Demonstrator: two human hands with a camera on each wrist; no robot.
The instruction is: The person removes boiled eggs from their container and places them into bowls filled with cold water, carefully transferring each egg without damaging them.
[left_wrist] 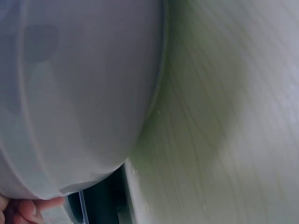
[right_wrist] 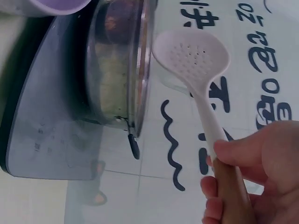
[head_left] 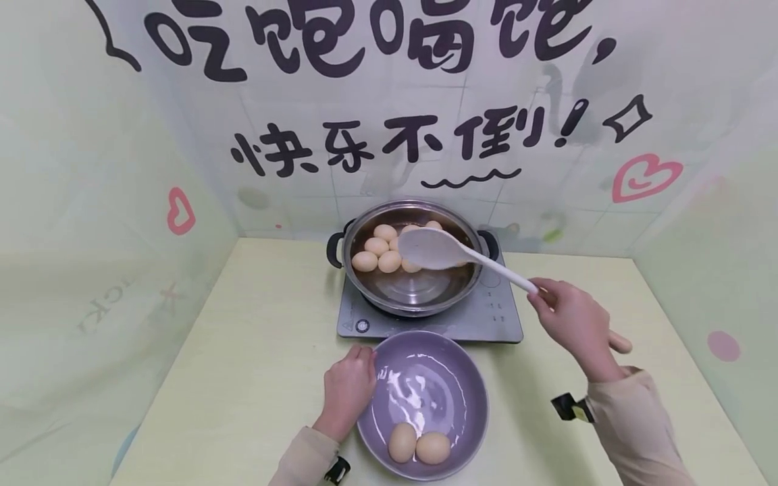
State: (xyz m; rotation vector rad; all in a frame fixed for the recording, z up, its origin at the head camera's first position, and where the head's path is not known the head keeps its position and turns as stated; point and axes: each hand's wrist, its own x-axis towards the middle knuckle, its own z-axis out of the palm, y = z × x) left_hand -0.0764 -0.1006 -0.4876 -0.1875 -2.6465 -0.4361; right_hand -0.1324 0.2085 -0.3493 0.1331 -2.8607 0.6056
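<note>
My right hand (head_left: 573, 324) grips the wooden handle (right_wrist: 231, 193) of a white slotted spoon (head_left: 434, 248). The spoon's perforated head is over the steel pot (head_left: 413, 297), and in the right wrist view no egg shows on it. Several light brown eggs (head_left: 377, 246) are in the pot, some hidden behind the spoon. Two more eggs (head_left: 402, 442) lie side by side near the front of the purple bowl (head_left: 464, 405). My left hand (head_left: 349, 385) holds the bowl's left rim, its fingertips showing at the edge in the left wrist view.
Under the pot is a grey induction cooker (head_left: 486, 324), directly behind the bowl. Black handles (head_left: 335, 250) stick out from the pot's sides. A pale wood-grain table (head_left: 243, 351) carries everything, with a printed wall covering (head_left: 377, 169) behind and at both sides.
</note>
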